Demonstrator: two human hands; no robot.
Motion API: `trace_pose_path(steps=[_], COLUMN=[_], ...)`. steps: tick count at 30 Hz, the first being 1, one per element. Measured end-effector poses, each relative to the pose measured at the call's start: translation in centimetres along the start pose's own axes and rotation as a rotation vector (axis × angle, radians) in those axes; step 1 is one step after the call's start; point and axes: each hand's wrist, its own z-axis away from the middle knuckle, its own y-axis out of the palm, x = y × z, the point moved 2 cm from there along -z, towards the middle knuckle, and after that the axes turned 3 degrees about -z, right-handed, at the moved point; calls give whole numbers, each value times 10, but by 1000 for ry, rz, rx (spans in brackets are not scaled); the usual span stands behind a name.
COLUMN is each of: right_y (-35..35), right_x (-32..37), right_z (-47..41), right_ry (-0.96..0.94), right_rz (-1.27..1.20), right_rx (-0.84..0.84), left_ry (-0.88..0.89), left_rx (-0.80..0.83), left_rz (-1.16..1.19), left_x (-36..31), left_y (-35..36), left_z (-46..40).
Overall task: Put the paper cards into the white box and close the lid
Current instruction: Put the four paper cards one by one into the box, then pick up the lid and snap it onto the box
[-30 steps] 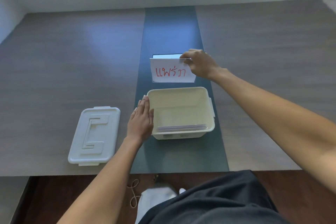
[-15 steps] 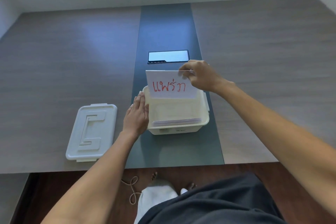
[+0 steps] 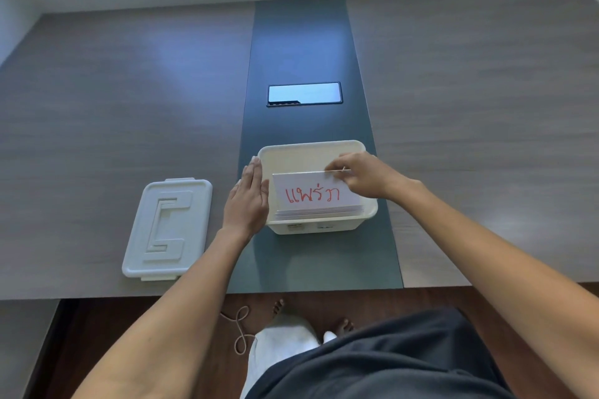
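Note:
The open white box (image 3: 293, 151) stands on the dark centre strip of the table near the front edge. My right hand (image 3: 368, 176) pinches the top edge of a white paper card (image 3: 311, 193) with red handwriting, held upright inside the box against a row of several cards (image 3: 319, 212) at the near wall. My left hand (image 3: 248, 201) lies flat against the box's left outer side, fingers together and straight. The white lid (image 3: 168, 228) rests flat on the table to the left of the box.
A glossy black rectangular panel (image 3: 304, 94) is set into the dark strip beyond the box. The table's front edge runs just below the box and lid. Under it are a wooden floor, a cord loop (image 3: 241, 330) and bare feet.
My right hand has brought the card toward me and lowered it from above the black panel into the box. The left hand has stayed on the box's side.

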Motion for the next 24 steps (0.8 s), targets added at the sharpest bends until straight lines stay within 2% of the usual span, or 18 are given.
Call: trace_pose_path(steps=[8, 13, 17, 19, 24], right_y=[25, 28, 23, 21, 24], right_x=[-11, -16, -14, -14, -22], right_z=[6, 10, 10, 8, -3], right_ry=[47, 97, 89, 65, -165], right_rz=[-9, -43, -50, -35, 56], right_rx=[126, 281, 333, 284, -54], left_ry=[-12, -19, -13, -8, 6], left_rx=[-10, -7, -3, 6, 50], left_rz=[-9, -9, -23, -40, -153], left_x=[0, -1, -1, -1, -4], left_y=[0, 0, 0, -1, -5], left_z=[0, 0, 1, 0, 0])
